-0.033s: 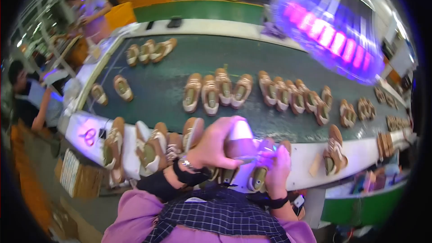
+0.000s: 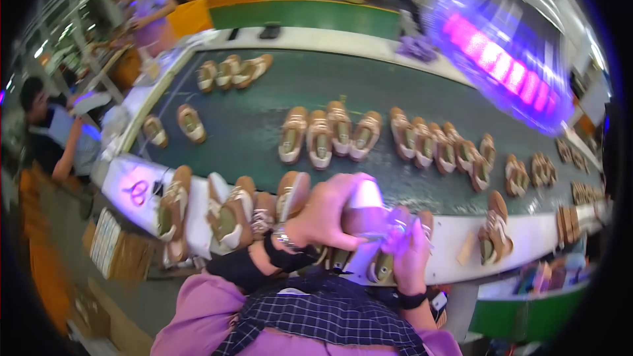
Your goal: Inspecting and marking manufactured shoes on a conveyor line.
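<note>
My left hand (image 2: 323, 214) is closed round a brown shoe (image 2: 364, 219) with a pale sole, held above the near white edge of the work table. Close beside it, my right hand (image 2: 410, 258) pinches a small, shiny, see-through object (image 2: 395, 229), tinted purple by the light. That object reaches toward the held shoe; blur hides its kind and whether they touch. Under my hands stands another brown shoe (image 2: 380, 267), partly covered. Left of my left hand, a brown shoe (image 2: 292, 196) leans at the table edge, near a laced brown shoe (image 2: 236, 214).
Rows of brown shoes (image 2: 319, 140) stand on the green belt (image 2: 264, 102). A glowing purple lamp (image 2: 504, 59) hangs at upper right. Pink-handled scissors (image 2: 137, 192) lie at the left corner. One shoe (image 2: 496, 229) stands at right. Two people work at far left.
The whole view has shifted slightly, so the belt and shoes sit further right. My hands keep nearly the same grip; the right hand's object is a little differently angled.
</note>
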### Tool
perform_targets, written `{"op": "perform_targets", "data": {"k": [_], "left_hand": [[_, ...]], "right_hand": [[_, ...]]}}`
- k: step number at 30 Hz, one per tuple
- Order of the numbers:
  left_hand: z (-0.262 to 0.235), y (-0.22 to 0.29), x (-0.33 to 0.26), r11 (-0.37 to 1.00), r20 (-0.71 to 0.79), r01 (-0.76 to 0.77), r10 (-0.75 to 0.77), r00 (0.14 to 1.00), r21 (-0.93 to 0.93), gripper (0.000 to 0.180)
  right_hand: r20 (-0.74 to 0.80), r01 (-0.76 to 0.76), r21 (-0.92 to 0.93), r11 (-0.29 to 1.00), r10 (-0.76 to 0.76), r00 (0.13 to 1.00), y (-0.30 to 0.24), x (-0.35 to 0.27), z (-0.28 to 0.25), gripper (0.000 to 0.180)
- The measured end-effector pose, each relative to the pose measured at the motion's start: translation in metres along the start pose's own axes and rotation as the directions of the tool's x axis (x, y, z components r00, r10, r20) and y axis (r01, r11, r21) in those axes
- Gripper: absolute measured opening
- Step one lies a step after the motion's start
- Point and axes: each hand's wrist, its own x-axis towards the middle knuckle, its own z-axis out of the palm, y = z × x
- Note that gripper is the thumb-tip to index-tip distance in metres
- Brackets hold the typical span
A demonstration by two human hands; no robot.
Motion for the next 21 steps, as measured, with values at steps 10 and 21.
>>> {"op": "perform_targets", "data": {"k": [10, 21], "left_hand": [[0.051, 0.04, -0.035, 0.951, 0.106, -0.255, 0.276, 0.955, -0.177, 0.085], [-0.121, -0.151, -0.269, 0.48, -0.891, 0.876, -0.377, 0.252, 0.044, 0.049]], "right_hand": [[0.387, -0.778, 0.182, 0.602, 0.683, 0.619, 0.04, -0.037, 0.016, 0.074], [0.458, -0.865, 0.49, 0.107, 0.813, 0.36, 0.054, -0.018, -0.085, 0.08]]}}
